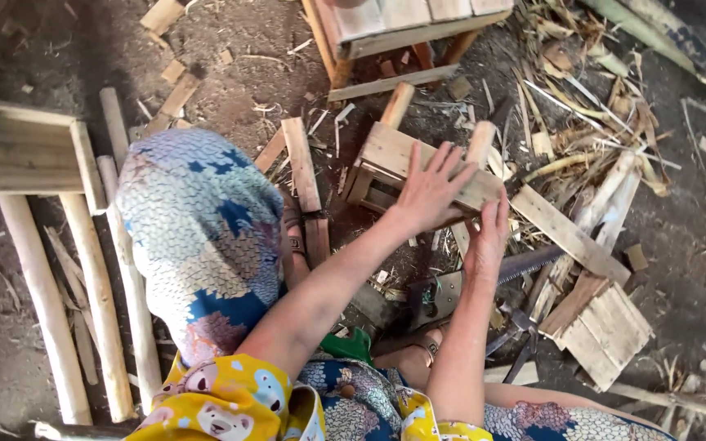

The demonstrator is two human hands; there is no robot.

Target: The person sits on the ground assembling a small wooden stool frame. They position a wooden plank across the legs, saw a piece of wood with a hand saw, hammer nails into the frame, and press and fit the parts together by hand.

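A small stool-like frame of pale wooden slats (386, 159) lies on its side on the dirt floor ahead of me. My left hand (428, 189) lies flat with spread fingers on its top slat. My right hand (488, 238) grips the near right end of the same slat from below. One round leg (397, 104) and another leg (480, 144) stick up from the frame.
A hand saw (484, 278) lies on the ground under my right arm. Round poles (100, 286) lie at left beside a plank bench (18, 151). A slatted panel (602, 327) lies at right; another wooden frame (402, 24) stands at top. Offcuts and bark strips litter the floor.
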